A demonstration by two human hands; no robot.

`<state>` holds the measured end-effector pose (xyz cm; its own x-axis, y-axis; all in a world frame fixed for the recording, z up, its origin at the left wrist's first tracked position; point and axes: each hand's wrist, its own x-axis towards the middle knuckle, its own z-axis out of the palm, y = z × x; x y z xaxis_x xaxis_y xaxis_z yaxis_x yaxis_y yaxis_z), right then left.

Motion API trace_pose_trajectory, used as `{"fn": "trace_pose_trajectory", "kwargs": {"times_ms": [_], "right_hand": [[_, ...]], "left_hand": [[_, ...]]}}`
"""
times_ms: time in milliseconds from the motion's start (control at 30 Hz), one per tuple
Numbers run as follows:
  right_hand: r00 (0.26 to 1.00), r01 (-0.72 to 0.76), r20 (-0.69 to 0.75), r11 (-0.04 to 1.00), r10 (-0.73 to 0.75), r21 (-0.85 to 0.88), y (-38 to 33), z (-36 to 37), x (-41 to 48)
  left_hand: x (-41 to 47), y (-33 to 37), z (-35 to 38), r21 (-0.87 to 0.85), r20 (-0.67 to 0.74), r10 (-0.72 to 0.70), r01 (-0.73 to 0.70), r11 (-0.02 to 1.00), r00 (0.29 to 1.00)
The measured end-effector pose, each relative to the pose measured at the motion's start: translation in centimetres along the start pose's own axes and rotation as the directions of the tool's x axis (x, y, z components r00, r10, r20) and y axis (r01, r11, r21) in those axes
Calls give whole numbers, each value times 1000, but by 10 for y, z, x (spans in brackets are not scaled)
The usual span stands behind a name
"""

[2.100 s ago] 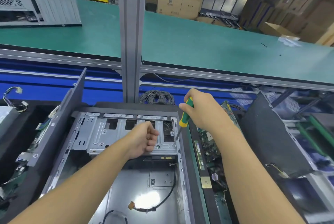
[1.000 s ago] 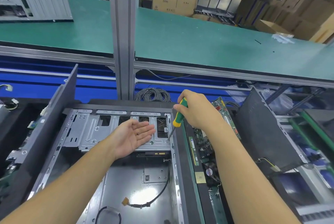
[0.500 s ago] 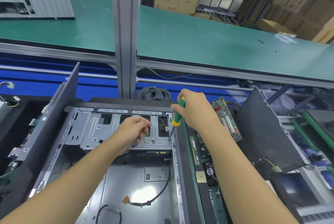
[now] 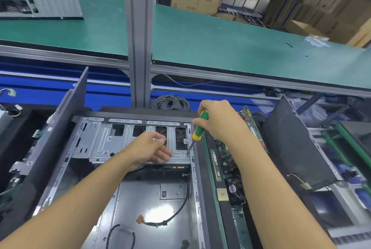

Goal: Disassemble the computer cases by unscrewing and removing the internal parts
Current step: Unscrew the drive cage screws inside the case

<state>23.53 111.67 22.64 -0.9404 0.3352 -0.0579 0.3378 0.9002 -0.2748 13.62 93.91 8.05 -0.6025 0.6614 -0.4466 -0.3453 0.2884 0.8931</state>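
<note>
Left hand: flat a second ago, now curled over cage at far end of case — maybe pinching tiny shiny bit, cannot tell. Right hand: gripping screwdriver, tip kept on screw at right corner. Likely one screw out, next begun. Under cage hidden — case cut off at bottom.

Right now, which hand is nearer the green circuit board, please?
Right hand: it holds the screwdriver beside the circuit board; the left hand pinches a screw over the drive cage.
</note>
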Motion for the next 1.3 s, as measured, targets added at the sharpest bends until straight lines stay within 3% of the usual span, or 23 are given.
{"fn": "trace_pose_trajectory", "kwargs": {"times_ms": [133,233,300,433,533,667,767,900,1133,1200,1300], "right_hand": [[986,112,116,992,-117,50,-4,0,-5],[998,16,66,986,-5,-167,-5,2,-3],[998,-44,25,978,50,-202,-2,3,-4],[999,2,35,988,3,-157,-2,6,-5],[987,100,126,994,-103,36,-3,5,-8],[949,155,246,972,-196,176,-2,1,-13],[981,55,178,991,-76,121,-7,1,-8],[1000,-10,-3,996,10,-87,-12,8,-7],[941,8,333,989,-58,148,-10,-12,-10],[961,-11,275,998,-6,61,-16,-6,-11],[990,-85,94,968,109,-236,-22,0,-12]], "left_hand": [[3,-5,0,105,-52,25,-19,994,998],[4,-5,1,-28,-55,-24,23,999,998],[3,-4,0,-165,-53,-69,59,985,996],[2,-1,-2,-250,-73,-112,90,964,991],[3,-2,0,-208,-76,-101,83,975,992],[3,-2,-3,-359,-47,-123,98,928,991],[2,-2,-7,-487,-12,-169,142,862,986],[-3,-3,-9,-519,1,-164,140,843,987],[-11,0,-7,-422,-80,-123,78,903,989],[-12,2,-7,-375,-100,-111,66,925,989],[-14,2,-7,-307,-123,-96,54,950,988]]}}
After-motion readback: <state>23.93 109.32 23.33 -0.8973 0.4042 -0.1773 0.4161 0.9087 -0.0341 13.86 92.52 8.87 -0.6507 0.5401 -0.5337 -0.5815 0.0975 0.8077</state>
